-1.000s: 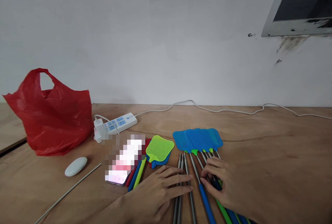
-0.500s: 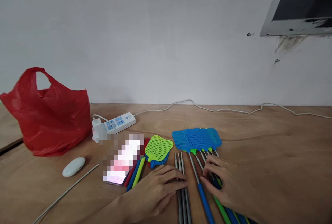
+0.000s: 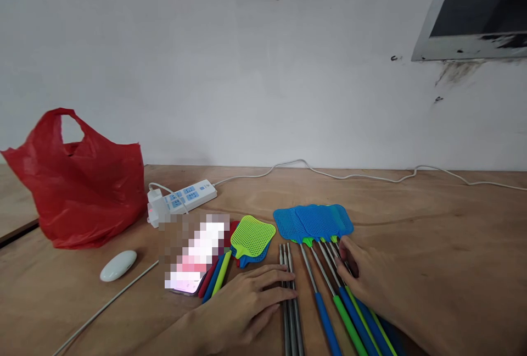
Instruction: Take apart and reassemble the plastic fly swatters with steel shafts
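Observation:
My left hand (image 3: 251, 304) lies flat with fingers stretched across several slim grey metal rods (image 3: 293, 312) standing side by side on the wooden table. To its right, fly swatters with blue heads (image 3: 317, 220) fan out on metal shafts with blue and green handles (image 3: 348, 320). Over the rightmost shafts, my right hand (image 3: 366, 273) has thumb and fingers curled round a fly swatter's shaft; the exact contact is partly hidden. Left of the rods is another stack of fly swatters, a lime head (image 3: 252, 237) on top, with red, blue and lime handles (image 3: 216, 276) beside it.
A phone (image 3: 196, 260), blurred out, lies by the left stack. Behind it sit a white power strip (image 3: 193, 194) and its cable (image 3: 358, 179) along the wall. A white oval device (image 3: 118, 266) and a red plastic bag (image 3: 90, 196) are at left.
My right hand has shifted right and drawn its fingers in, uncovering more shafts and handles, which now lie more spread out. My left hand stays on the rods.

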Motion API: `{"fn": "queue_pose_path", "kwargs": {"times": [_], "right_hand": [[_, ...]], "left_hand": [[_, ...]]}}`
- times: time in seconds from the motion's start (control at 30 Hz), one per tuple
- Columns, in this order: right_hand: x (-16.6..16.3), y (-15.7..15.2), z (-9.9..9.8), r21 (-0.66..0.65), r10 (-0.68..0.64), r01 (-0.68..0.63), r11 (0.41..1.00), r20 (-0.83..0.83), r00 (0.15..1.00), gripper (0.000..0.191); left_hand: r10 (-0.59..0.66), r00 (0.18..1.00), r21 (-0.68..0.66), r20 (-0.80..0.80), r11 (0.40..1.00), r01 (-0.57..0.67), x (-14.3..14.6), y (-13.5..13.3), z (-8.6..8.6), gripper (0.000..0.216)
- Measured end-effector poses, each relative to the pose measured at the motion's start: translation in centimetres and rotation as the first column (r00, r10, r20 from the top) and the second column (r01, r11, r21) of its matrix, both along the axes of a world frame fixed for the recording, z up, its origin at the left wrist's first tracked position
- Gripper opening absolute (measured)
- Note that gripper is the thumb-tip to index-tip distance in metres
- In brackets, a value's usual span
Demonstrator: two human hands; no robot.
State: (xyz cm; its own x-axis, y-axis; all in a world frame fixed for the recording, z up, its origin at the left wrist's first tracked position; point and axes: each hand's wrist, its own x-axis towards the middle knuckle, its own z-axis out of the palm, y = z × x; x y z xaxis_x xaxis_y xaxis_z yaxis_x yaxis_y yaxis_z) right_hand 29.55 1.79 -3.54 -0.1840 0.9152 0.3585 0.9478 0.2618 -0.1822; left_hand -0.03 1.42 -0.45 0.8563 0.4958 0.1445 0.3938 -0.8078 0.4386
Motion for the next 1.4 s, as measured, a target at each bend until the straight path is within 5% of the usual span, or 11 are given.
{"fn": "queue_pose_path", "kwargs": {"times": [0.3,0.67,0.87,1.03,1.2,1.4], "right_hand": [[-0.2,-0.1,0.5,-0.045,0.076,-0.081,0.996,-0.108,0.991,0.008],[1.5,0.9,0.3,-0.076,-0.174,0.179,0.981,0.065,0.983,0.007],[2.0,1.6,-0.8,-0.083,-0.022,0.013,0.997,-0.111,0.994,0.02],[2.4,2.0,-0.7,-0.029,-0.042,0.036,0.999,-0.248,0.968,0.019],[2.1,2.0,0.4,0.042,-0.068,0.099,0.994,-0.465,0.883,0.018],[-0.3,0.9,1.9,0.042,0.02,0.018,0.999,-0.762,0.648,0.015]], "left_hand": [[0.045,0.999,0.045,0.014,0.998,-0.046,-0.1,0.1,0.6,0.042],[0.142,0.989,0.08,0.048,0.986,-0.145,-0.2,0.2,0.7,0.033],[0.148,0.989,0.063,0.015,0.987,-0.149,0.0,0.1,0.8,0.031],[0.142,0.99,0.064,0.017,0.988,-0.143,0.0,0.1,0.8,0.032],[0.135,0.991,0.066,0.003,0.989,-0.135,0.0,0.2,0.8,0.031],[0.143,0.99,0.064,-0.018,0.988,-0.141,0.0,0.1,0.8,0.031]]}}
